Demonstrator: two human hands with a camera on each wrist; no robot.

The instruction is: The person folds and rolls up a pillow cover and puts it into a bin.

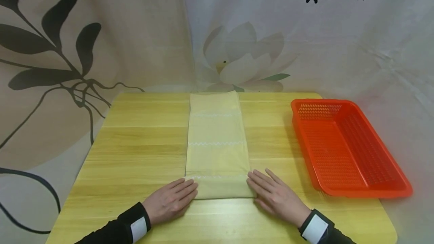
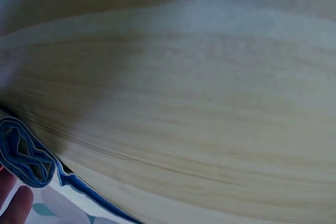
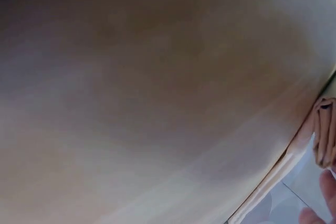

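Note:
A pale yellow cloth (image 1: pixel 217 157) with white wavy lines across it lies as a long folded strip down the middle of the table. Its near end is turned into a flat roll (image 1: pixel 225 189). Blue layers show spiralled in the roll's left end (image 2: pixel 26 153); folded layers appear at its right end (image 3: pixel 326 132). With fairly straight fingers, my left hand (image 1: pixel 172 200) touches the roll's left side. Against the right side rest the extended fingers of my right hand (image 1: pixel 279 199). Only a few fingertips (image 2: pixel 18 205) show in the left wrist view.
An orange-red perforated plastic basket (image 1: pixel 364 192) stands at the table's right edge, beyond my right hand. The wooden table (image 1: pixel 145 134) has rounded corners. Printed curtains (image 1: pixel 142 29) hang behind and beside it.

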